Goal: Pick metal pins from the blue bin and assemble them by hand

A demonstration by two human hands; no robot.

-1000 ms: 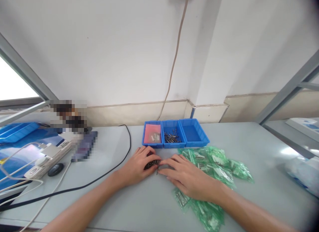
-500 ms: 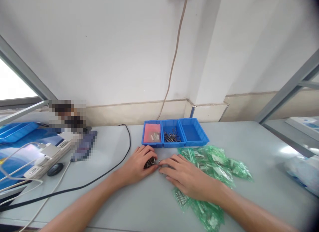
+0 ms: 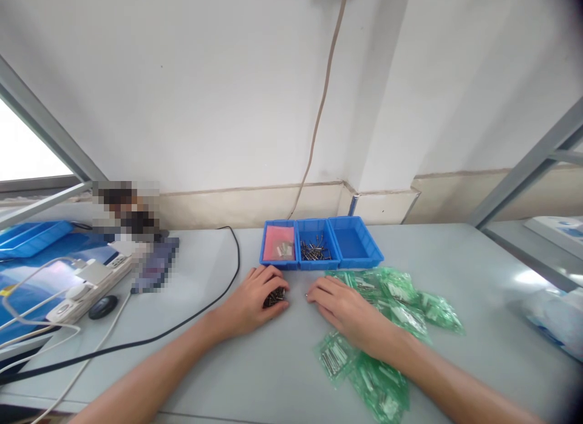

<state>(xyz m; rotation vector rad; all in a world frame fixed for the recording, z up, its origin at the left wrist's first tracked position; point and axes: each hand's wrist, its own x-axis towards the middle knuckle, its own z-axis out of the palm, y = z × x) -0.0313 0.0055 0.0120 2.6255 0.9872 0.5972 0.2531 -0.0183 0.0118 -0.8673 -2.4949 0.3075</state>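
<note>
My left hand (image 3: pixel 253 297) rests on the table, its fingers curled round a bunch of small dark metal parts (image 3: pixel 274 297). To its right, my right hand (image 3: pixel 336 302) lies low over the table with its fingers pressed together; a tiny shiny tip shows at the fingertips, too small to name. Beyond the hands stand three blue bins: the left one (image 3: pixel 279 267) holds a pink sheet and a small clear bag, the middle one (image 3: pixel 319 266) holds loose metal parts (image 3: pixel 314 250), and the right one (image 3: pixel 353 239) shows a bare bottom.
Green plastic bags (image 3: pixel 403 311) with metal parts lie beside and under my right forearm. A black cable (image 3: pixel 195 318) curves across the left side, near a mouse (image 3: pixel 102 307) and a power strip (image 3: pixel 68 310). A clear plastic bag (image 3: pixel 555 318) sits at the far right.
My right hand has moved right, away from my left hand, and its fingers have drawn together. More of the lower green bags shows. My left hand still holds the metal parts.
</note>
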